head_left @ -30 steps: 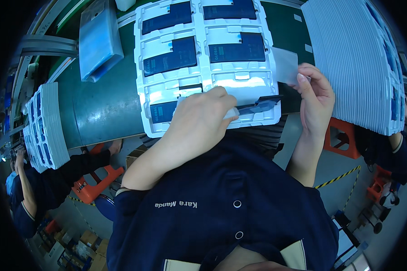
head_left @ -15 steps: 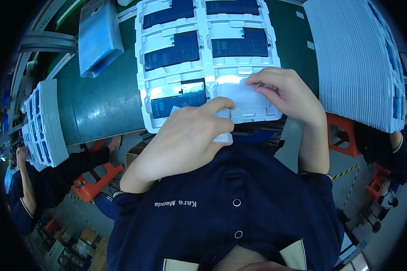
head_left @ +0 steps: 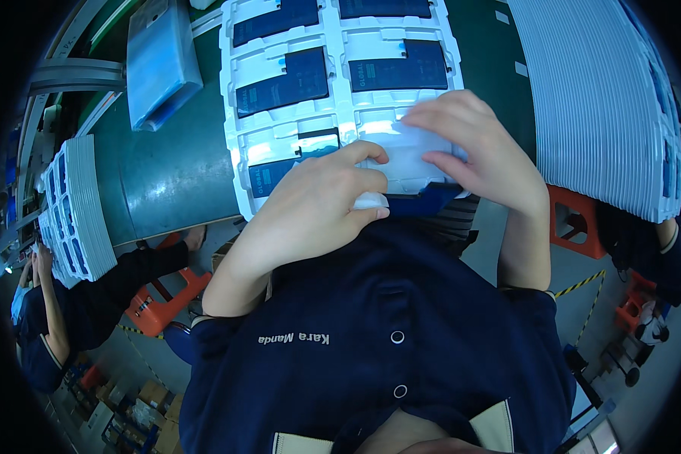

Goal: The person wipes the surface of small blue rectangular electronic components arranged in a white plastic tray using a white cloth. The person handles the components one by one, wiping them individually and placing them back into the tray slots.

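Note:
A white moulded tray lies before me, with flat dark L-shaped batteries in its compartments. My left hand is closed over its near edge, a small white wad, cloth or paper, pinched between thumb and fingers. Right beside those fingertips, a dark flat battery sits tilted at the tray's near edge; whether the left hand grips it is hidden. Over the near right compartment, which holds no battery, hovers my right hand, thumb and fingers apart. The left hand partly covers the near left battery.
A tall stack of white trays stands at right, another stack at far left. A bluish clear plastic bag lies on the green table. Orange stools and co-workers are on both sides.
My right hand has lifted slightly away from me and its fingers have spread. A dark battery now shows beside my left fingertips at the tray's near edge.

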Tool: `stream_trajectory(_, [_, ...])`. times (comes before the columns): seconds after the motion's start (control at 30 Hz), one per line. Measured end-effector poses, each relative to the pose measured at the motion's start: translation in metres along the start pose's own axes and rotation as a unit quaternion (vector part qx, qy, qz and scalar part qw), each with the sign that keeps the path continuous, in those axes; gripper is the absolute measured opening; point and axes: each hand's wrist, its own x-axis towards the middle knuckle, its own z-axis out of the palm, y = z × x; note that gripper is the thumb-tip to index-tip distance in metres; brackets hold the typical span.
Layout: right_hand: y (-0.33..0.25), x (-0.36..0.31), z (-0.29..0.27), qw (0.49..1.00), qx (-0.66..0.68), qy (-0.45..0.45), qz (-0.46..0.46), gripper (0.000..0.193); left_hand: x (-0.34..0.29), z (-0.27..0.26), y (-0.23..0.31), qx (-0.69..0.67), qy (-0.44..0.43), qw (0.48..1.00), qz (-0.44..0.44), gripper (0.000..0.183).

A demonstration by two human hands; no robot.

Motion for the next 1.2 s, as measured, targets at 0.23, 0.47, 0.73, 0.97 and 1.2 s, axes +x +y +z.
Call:
stream_trajectory(0.23, [-0.008,-0.039,-0.01,0.928,0.347,0.022,0.133,0.037,0.004,0.002,-0.011,-0.161,0.065,0.985,-0.003,0.018])
stream_trajectory(0.47, [-0.012,-0.038,0.0,0.912,0.3,0.038,0.278,0.049,-0.007,-0.004,0.009,0.012,0.203,0.978,-0.051,0.032])
stream_trajectory(0.73, [-0.012,-0.042,0.003,0.922,0.212,0.048,0.32,0.046,-0.026,0.006,0.014,0.135,0.104,0.985,0.017,0.046])
stream_trajectory(0.97, [-0.017,-0.039,0.0,0.947,0.089,0.099,0.292,0.041,-0.018,0.03,0.001,0.339,0.078,0.937,0.018,0.058])
stream_trajectory(1.2, [-0.056,-0.076,-0.058,0.785,-0.207,0.582,0.046,0.026,-0.015,0.034,-0.009,0.349,0.115,0.927,0.067,0.059])
